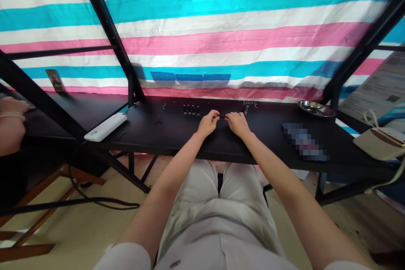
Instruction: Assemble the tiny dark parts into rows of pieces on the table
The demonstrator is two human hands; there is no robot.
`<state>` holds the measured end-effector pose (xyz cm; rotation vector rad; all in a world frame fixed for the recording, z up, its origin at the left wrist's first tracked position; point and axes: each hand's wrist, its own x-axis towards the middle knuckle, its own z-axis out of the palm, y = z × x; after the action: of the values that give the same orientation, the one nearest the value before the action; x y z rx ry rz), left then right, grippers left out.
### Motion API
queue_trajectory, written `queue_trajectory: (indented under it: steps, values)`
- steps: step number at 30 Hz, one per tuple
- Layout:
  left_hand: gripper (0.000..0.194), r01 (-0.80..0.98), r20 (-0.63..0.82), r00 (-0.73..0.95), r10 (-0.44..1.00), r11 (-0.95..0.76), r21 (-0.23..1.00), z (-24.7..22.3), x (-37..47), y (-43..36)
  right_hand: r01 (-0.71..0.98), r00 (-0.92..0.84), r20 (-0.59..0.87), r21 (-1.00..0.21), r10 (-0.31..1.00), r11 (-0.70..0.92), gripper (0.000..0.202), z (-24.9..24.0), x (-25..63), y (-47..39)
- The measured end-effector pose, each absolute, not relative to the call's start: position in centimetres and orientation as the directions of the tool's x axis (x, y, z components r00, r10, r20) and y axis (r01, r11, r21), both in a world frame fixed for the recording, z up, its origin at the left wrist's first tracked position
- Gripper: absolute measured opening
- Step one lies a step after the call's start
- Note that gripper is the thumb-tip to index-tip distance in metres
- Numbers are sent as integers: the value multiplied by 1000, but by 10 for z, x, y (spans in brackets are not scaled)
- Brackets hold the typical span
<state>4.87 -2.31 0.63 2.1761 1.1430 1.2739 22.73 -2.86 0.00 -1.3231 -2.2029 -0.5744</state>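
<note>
Just above the black table (164, 135), a small dark stick-like piece (222, 116) spans the gap between my hands; its exact kind is too small to make out. The fingers of my left hand (209, 122) pinch its left end. Its right end is in the closed fingers of my right hand (237, 123). Several short black pieces with light ends (191, 110) stand in a row beyond my left hand. Past my right hand lies another dark piece (246, 109), close to a row of small whitish bits (249, 104).
A white power strip (106, 127) lies at the left, its black cable hanging down. A round metal dish (316, 109), a blurred-out packet (305, 141) and a beige bag (381, 141) are at the right. Black frame bars rise on both sides. Another person's arm (12, 124) shows far left.
</note>
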Motion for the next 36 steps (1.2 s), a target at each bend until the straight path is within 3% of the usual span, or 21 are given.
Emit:
queue_trajectory:
  steps: [6, 16, 36]
  values:
    - [17, 453, 509, 272, 816, -576, 681, 5, 48, -21, 890, -414, 600, 109, 685, 443, 29, 3, 228, -30]
    - [11, 560, 524, 246, 816, -561, 610, 11, 47, -26, 889, -416, 591, 105, 691, 445, 34, 4, 227, -30]
    - [20, 658, 529, 225, 819, -528, 538, 14, 49, -31, 899, -373, 629, 63, 682, 434, 26, 3, 226, -30]
